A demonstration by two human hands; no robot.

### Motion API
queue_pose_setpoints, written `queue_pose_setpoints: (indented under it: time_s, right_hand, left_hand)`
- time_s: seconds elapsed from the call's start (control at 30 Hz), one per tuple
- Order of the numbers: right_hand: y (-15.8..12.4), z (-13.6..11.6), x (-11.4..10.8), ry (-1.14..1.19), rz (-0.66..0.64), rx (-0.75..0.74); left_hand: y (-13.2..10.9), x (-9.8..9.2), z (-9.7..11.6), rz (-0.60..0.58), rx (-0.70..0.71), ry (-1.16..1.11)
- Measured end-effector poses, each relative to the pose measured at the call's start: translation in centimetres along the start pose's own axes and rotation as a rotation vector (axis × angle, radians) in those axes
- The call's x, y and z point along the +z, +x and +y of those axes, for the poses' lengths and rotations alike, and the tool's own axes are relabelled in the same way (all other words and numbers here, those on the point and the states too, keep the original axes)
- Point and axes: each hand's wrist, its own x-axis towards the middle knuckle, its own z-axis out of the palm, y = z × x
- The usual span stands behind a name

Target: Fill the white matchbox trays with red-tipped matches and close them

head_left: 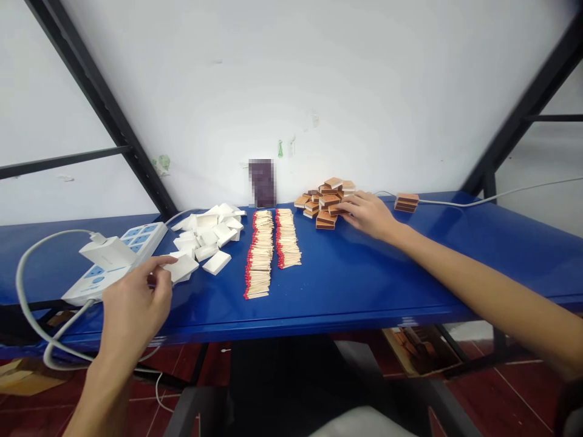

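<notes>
My left hand (139,297) has thumb and index finger closed on the edge of a white matchbox tray (183,266) at the near left of a heap of similar trays (207,233). Over on the right, my right hand (367,213) reaches into a pile of brown matchbox sleeves (328,200). Its fingers close on a matchbox sleeve (336,210) at the pile's right side; the fingertips partly cover it. Between the two piles lie two rows of red-tipped matches, a longer left row (259,255) and a shorter right row (286,238).
A white power strip (150,235) with a plugged-in charger (108,252) and looping cable stands at the left. Several stacked matchboxes (407,203) sit at the right by another cable. Against the wall is a pixelated dark rectangle (263,182). The blue shelf (319,300) has black posts.
</notes>
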Motion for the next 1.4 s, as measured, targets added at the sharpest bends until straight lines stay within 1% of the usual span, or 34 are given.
queue_pose_setpoints:
  time_s: [0.07, 0.13, 0.2, 0.27, 0.3, 0.33, 0.4, 0.47, 0.57, 0.63, 0.73, 0.8, 0.83, 0.9, 0.93, 0.97, 1.0, 1.03, 1.07, 1.1, 1.13, 1.17, 1.2, 1.23, 1.27, 1.3, 1.33, 1.37, 1.4]
  right_hand:
    - [-0.1, -0.2, -0.5, 0.026, 0.026, 0.023]
    - [-0.1, -1.1, -1.0, 0.090, 0.064, 0.034]
    - [0.1, -2.5, -1.5, 0.191, 0.069, -0.010]
    - [0.3, -4.3, -2.0, 0.297, -0.001, -0.152]
    - [0.4, -5.2, -2.2, 0.342, -0.043, -0.217]
    - [0.5, -5.9, -2.3, 0.368, -0.063, -0.262]
    - [0.6, -6.9, -2.6, 0.382, -0.077, -0.263]
    - [0.6, -7.2, -2.8, 0.397, -0.098, -0.264]
    - [0.4, -7.1, -3.0, 0.410, -0.106, -0.268]
    - [0.3, -7.2, -3.1, 0.410, -0.067, -0.277]
    - [0.5, -7.9, -3.2, 0.402, -0.013, -0.299]
    - [0.6, -8.7, -3.2, 0.404, -0.012, -0.315]
    - [0.6, -9.1, -3.2, 0.412, -0.020, -0.318]
    - [0.6, -9.8, -3.2, 0.444, -0.043, -0.305]
    - [0.6, -10.0, -3.2, 0.466, -0.052, -0.296]
    - [0.7, -10.3, -3.2, 0.491, -0.058, -0.288]
    - [0.8, -10.5, -3.3, 0.520, -0.064, -0.282]
    - [1.0, -10.8, -3.4, 0.554, -0.075, -0.277]
    - [1.3, -11.1, -3.5, 0.592, -0.090, -0.273]
    - [1.6, -11.4, -3.8, 0.630, -0.118, -0.270]
    - [2.0, -11.7, -4.0, 0.666, -0.155, -0.262]
    - [2.3, -12.1, -4.3, 0.691, -0.197, -0.247]
    - [2.7, -12.5, -4.6, 0.702, -0.242, -0.220]
    - [2.9, -12.8, -4.9, 0.698, -0.285, -0.172]
    - [3.1, -13.2, -5.2, 0.684, -0.323, -0.113]
    - [3.2, -13.6, -5.5, 0.663, -0.355, -0.058]
    - [3.2, -13.9, -5.7, 0.644, -0.378, -0.018]
    - [3.2, -14.1, -5.8, 0.632, -0.395, 0.005]
    - [3.1, -14.2, -5.8, 0.630, -0.405, 0.015]
  left_hand:
    - [-0.7, -0.5, 0.7, 0.029, 0.013, -0.034]
    - [-2.0, -0.6, 2.3, 0.022, 0.100, -0.122]
    - [-3.5, -0.3, 4.7, -0.055, 0.260, -0.281]
    - [-5.0, 0.5, 7.6, -0.146, 0.439, -0.372]
    - [-5.5, 1.0, 9.1, -0.220, 0.527, -0.391]
    - [-6.0, 1.5, 10.4, -0.279, 0.599, -0.386]
    - [-6.3, 2.5, 12.5, -0.343, 0.704, -0.302]
    - [-6.2, 3.3, 13.7, -0.381, 0.772, -0.194]
    - [-5.6, 3.8, 14.4, -0.385, 0.785, -0.096]
    - [-5.3, 4.0, 14.5, -0.381, 0.778, -0.061]
    - [-5.0, 4.3, 14.5, -0.372, 0.780, -0.029]
    - [-4.6, 4.3, 14.4, -0.353, 0.791, -0.035]
    - [-4.4, 4.2, 14.4, -0.322, 0.792, -0.051]
    - [-4.2, 3.5, 14.4, -0.220, 0.778, -0.133]
    - [-4.4, 3.1, 14.6, -0.173, 0.766, -0.208]
    - [-4.9, 2.8, 14.8, -0.156, 0.757, -0.307]
    - [-5.9, 2.6, 15.2, -0.203, 0.764, -0.444]
    - [-7.2, 2.7, 15.8, -0.333, 0.788, -0.595]
    - [-9.0, 3.3, 16.7, -0.551, 0.840, -0.755]
    - [-11.1, 4.3, 17.8, -0.806, 0.877, -0.912]
    - [-13.4, 5.6, 19.2, -1.064, 0.917, -1.066]
    - [-15.8, 7.3, 20.8, -1.269, 0.831, -1.174]
    - [-17.9, 9.2, 22.7, -1.412, 0.651, -1.270]
    - [-19.8, 11.1, 24.6, -1.502, 0.397, -1.381]
    - [-21.2, 12.8, 26.7, -1.523, 0.069, -1.510]
    - [-22.2, 14.1, 28.7, -1.507, -0.286, -1.650]
    - [-22.7, 15.0, 30.6, -1.509, -0.387, -1.697]
    - [-22.8, 15.4, 32.3, -1.474, -0.441, -1.733]
    - [-22.6, 15.5, 33.7, -1.431, -0.486, -1.771]
